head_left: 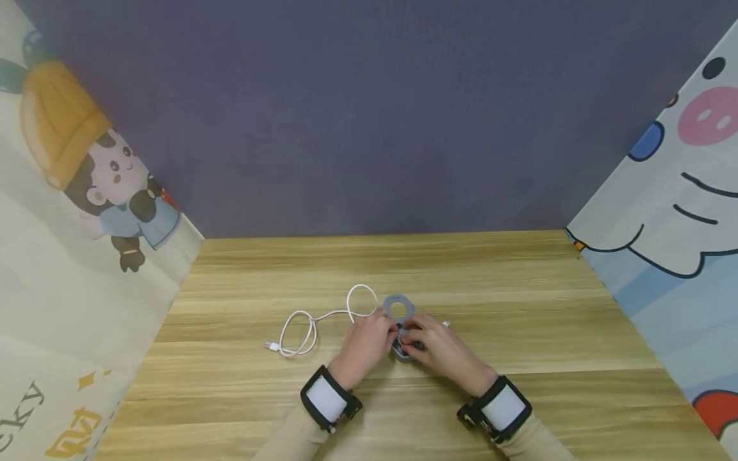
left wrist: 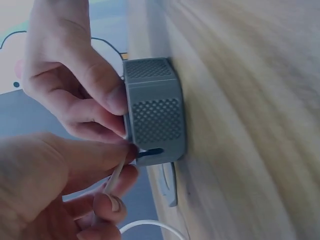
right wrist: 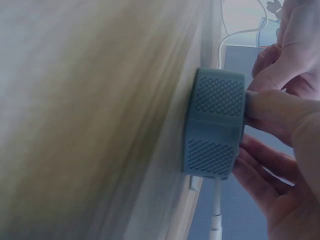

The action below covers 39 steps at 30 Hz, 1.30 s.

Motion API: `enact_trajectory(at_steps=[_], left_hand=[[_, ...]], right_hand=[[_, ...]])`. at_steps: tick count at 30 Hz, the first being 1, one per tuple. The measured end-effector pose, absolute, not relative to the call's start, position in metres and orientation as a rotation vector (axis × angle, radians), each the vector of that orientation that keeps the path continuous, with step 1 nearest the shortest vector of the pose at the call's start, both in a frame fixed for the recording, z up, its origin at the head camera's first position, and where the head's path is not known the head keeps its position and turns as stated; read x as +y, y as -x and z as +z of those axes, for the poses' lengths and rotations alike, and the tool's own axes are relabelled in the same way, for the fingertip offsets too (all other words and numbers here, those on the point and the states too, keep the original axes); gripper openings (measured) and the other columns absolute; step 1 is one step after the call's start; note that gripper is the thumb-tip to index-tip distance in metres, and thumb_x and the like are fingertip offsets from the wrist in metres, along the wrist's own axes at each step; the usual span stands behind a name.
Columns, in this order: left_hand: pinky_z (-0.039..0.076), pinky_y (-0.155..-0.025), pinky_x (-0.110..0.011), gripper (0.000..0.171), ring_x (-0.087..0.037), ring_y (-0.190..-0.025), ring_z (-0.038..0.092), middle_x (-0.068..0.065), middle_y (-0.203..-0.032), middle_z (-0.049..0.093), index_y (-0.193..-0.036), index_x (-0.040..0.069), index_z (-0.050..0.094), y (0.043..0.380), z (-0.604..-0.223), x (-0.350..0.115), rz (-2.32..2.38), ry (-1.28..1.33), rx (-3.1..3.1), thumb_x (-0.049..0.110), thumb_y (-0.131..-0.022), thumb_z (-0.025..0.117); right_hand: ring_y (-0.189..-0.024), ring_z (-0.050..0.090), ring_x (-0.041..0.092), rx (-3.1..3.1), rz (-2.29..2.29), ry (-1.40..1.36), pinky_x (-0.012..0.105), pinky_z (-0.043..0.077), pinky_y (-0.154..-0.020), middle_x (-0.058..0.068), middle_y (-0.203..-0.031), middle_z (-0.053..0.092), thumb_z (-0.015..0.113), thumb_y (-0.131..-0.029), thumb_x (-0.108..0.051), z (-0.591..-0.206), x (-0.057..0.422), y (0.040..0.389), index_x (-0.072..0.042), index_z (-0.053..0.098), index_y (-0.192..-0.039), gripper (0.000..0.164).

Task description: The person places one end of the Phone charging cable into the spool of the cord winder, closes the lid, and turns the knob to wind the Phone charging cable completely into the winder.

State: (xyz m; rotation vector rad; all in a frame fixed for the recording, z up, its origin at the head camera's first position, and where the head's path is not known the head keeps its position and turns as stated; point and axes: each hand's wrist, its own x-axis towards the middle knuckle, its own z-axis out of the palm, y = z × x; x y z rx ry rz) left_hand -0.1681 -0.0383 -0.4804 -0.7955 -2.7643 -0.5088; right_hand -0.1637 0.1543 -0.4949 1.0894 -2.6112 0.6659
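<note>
A grey cable winder (left wrist: pixel 157 120) with textured side panels sits on the wooden table in front of the person. From its far side extends a flat grey ring (head_left: pixel 410 308). The left hand (head_left: pixel 367 341) pinches a white cable (left wrist: pixel 115 176) between thumb and fingers, close by a slot in the winder's wall. The right hand (head_left: pixel 441 346) grips the winder, its thumb (right wrist: pixel 272 106) at the open upper side and its other fingers across from it. What lies inside the winder is mostly hidden by the fingers. The cable's white end piece (right wrist: pixel 216 225) sticks out on the right.
Left of the hands, the rest of the cable lies in loose loops on the table (head_left: pixel 230 282), ending in a USB plug (head_left: pixel 272 346). A dark wall panel (head_left: pixel 369 115) stands behind, with printed cartoon panels on both sides. Each wrist wears a strapped camera.
</note>
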Motion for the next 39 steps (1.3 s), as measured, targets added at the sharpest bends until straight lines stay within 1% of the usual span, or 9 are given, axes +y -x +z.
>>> enact_trajectory(at_steps=[4, 8, 11, 14, 17, 24, 29, 34, 39], left_hand=[[0.049, -0.054, -0.022, 0.006, -0.012, -0.07, 0.062, 0.002, -0.083, 0.066, -0.081, 0.014, 0.078, 0.17, -0.481, -0.039, -0.513, 0.845, -2.773, 0.013, -0.086, 0.08], [0.052, -0.059, -0.022, 0.005, -0.011, -0.073, 0.063, 0.002, -0.086, 0.067, -0.085, 0.013, 0.078, 0.172, -0.482, -0.043, -0.552, 0.9, -2.786, 0.014, -0.09, 0.078], [0.053, -0.061, -0.022, 0.006, -0.011, -0.073, 0.063, 0.001, -0.087, 0.068, -0.087, 0.011, 0.079, 0.174, -0.481, -0.045, -0.6, 0.926, -2.785, 0.014, -0.092, 0.077], [0.053, -0.062, -0.022, 0.007, -0.01, -0.073, 0.063, 0.001, -0.086, 0.067, -0.088, 0.01, 0.079, 0.175, -0.48, -0.046, -0.633, 0.937, -2.794, 0.014, -0.093, 0.076], [0.054, -0.063, -0.023, 0.007, -0.011, -0.074, 0.064, 0.001, -0.087, 0.067, -0.088, 0.011, 0.079, 0.176, -0.48, -0.045, -0.625, 0.929, -2.811, 0.013, -0.093, 0.076], [0.057, -0.068, -0.024, 0.003, -0.014, -0.078, 0.067, 0.0, -0.091, 0.069, -0.091, 0.01, 0.079, 0.172, -0.482, -0.045, -0.606, 0.906, -2.816, 0.014, -0.091, 0.078], [0.06, -0.074, -0.027, 0.01, -0.018, -0.084, 0.069, -0.005, -0.094, 0.071, -0.096, 0.005, 0.074, 0.167, -0.482, -0.051, -0.709, 0.876, -2.796, 0.007, -0.088, 0.08], [0.058, -0.069, -0.024, 0.009, -0.018, -0.079, 0.068, -0.007, -0.088, 0.07, -0.089, 0.005, 0.072, 0.166, -0.483, -0.055, -0.754, 0.897, -2.753, 0.004, -0.086, 0.081], [0.056, -0.064, -0.021, 0.011, -0.015, -0.076, 0.066, -0.004, -0.083, 0.069, -0.082, 0.006, 0.071, 0.167, -0.484, -0.054, -0.749, 0.917, -2.755, 0.0, -0.085, 0.079]], right_hand=[[-0.098, 0.068, 0.023, -2.644, 0.72, -1.065, 0.035, 0.062, -0.082, 0.01, -0.108, 0.072, 0.085, -0.085, -0.012, -0.493, 0.154, 0.164, -0.008, 0.076, -0.088, 0.01], [-0.098, 0.069, 0.023, -2.67, 0.778, -1.038, 0.037, 0.062, -0.085, 0.009, -0.106, 0.073, 0.084, -0.085, -0.012, -0.49, 0.154, 0.166, -0.006, 0.073, -0.091, 0.014], [-0.099, 0.07, 0.023, -2.701, 0.829, -1.002, 0.038, 0.062, -0.086, 0.009, -0.107, 0.072, 0.084, -0.086, -0.013, -0.488, 0.154, 0.166, -0.003, 0.07, -0.106, 0.026], [-0.101, 0.071, 0.024, -2.737, 0.889, -0.959, 0.038, 0.062, -0.086, 0.011, -0.113, 0.071, 0.084, -0.085, -0.014, -0.486, 0.154, 0.166, -0.002, 0.06, -0.121, 0.045], [-0.103, 0.072, 0.025, -2.758, 0.922, -0.939, 0.038, 0.062, -0.087, 0.013, -0.117, 0.069, 0.085, -0.085, -0.013, -0.485, 0.153, 0.165, -0.002, 0.052, -0.128, 0.055], [-0.104, 0.071, 0.025, -2.753, 0.947, -0.955, 0.038, 0.061, -0.089, 0.012, -0.115, 0.068, 0.084, -0.085, -0.011, -0.487, 0.153, 0.165, -0.003, 0.053, -0.124, 0.051], [-0.104, 0.071, 0.025, -2.757, 0.946, -0.953, 0.038, 0.061, -0.09, 0.011, -0.113, 0.069, 0.084, -0.085, -0.012, -0.487, 0.153, 0.165, -0.004, 0.054, -0.121, 0.047], [-0.103, 0.071, 0.024, -2.761, 0.95, -0.941, 0.038, 0.061, -0.09, 0.01, -0.111, 0.069, 0.084, -0.085, -0.012, -0.487, 0.154, 0.165, -0.004, 0.056, -0.12, 0.045], [-0.103, 0.07, 0.023, -2.757, 0.94, -0.958, 0.038, 0.061, -0.088, 0.007, -0.11, 0.068, 0.083, -0.086, -0.012, -0.487, 0.154, 0.165, -0.004, 0.056, -0.119, 0.043]])
